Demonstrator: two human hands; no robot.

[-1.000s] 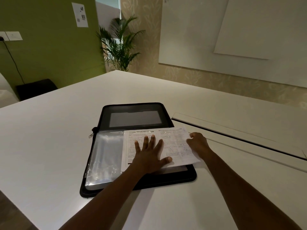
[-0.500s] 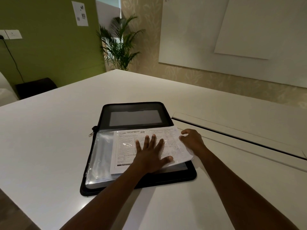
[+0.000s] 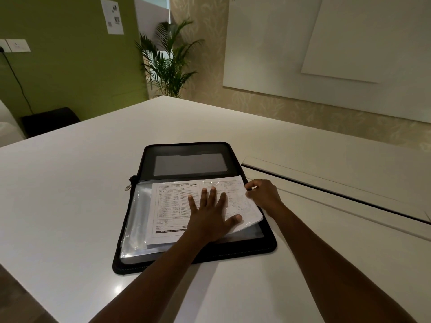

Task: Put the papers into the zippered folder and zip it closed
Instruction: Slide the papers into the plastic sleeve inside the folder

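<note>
The papers (image 3: 172,206) are lying in the centre of the frame, on the clear plastic sleeve (image 3: 136,220) of the black zippered folder (image 3: 268,243), which is sitting wide open on the white table (image 3: 70,194). The left hand (image 3: 210,214) is pressing flat on the sheets, fingers spread wide, and it is covering the middle of the printed text, so the print there is not readable. The right hand (image 3: 262,194) is curling at the right edge of the stack, fingertips seeming to pinch the paper's upper right corner, though the grip itself is hard to make out. The stack's lower right corner is lifting off the folder. A metal zipper pull (image 3: 127,187) is sticking out at the folder's left side. Both forearms are running out of the bottom of the frame. Beyond the table, a potted palm (image 3: 170,61) is standing in the upper middle, its pot hidden behind the table edge.
</note>
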